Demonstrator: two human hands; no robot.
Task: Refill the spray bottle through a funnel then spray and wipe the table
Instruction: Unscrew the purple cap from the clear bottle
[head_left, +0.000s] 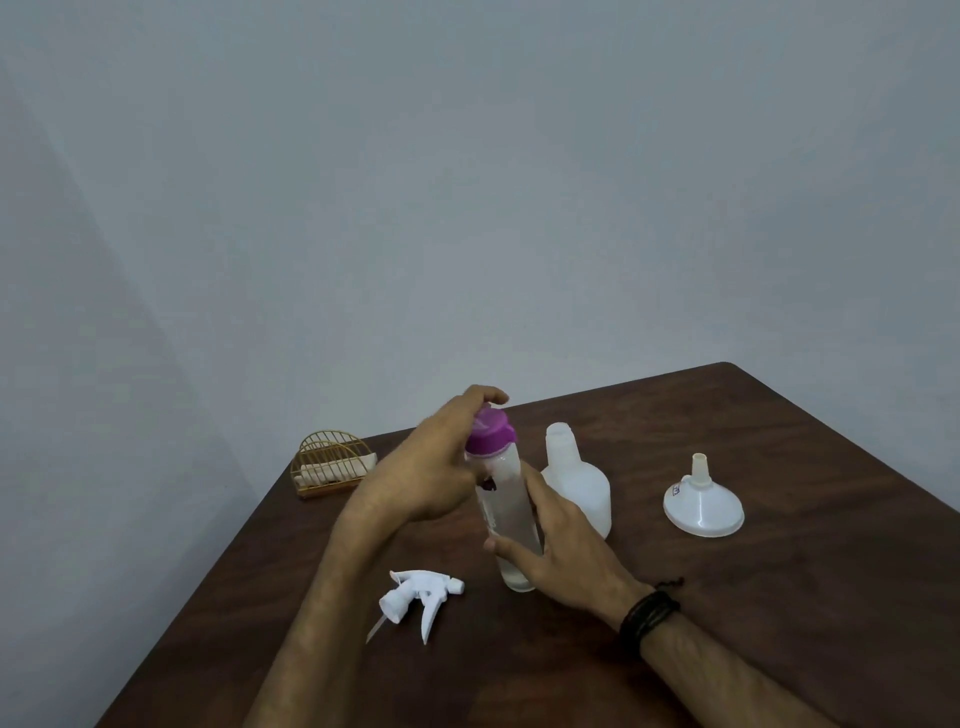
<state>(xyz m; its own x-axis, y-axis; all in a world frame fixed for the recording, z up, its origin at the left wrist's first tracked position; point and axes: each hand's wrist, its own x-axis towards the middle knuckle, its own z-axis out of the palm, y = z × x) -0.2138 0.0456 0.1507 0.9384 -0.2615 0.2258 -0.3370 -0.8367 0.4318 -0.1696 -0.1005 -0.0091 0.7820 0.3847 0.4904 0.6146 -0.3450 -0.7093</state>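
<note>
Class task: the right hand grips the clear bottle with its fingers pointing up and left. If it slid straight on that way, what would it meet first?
Probably the left hand, on the purple cap just beyond the right hand; depth is unclear.

Gold wire napkin holder sits upright at the far left corner of the table, white napkins inside. Plain grey-white wall behind. Black braided bracelet on one wrist. Nothing else off-task visible.

Spray bottle: white, uncapped, upright | trigger head: laid sideways | funnel: inverted | table: dark wood
</note>
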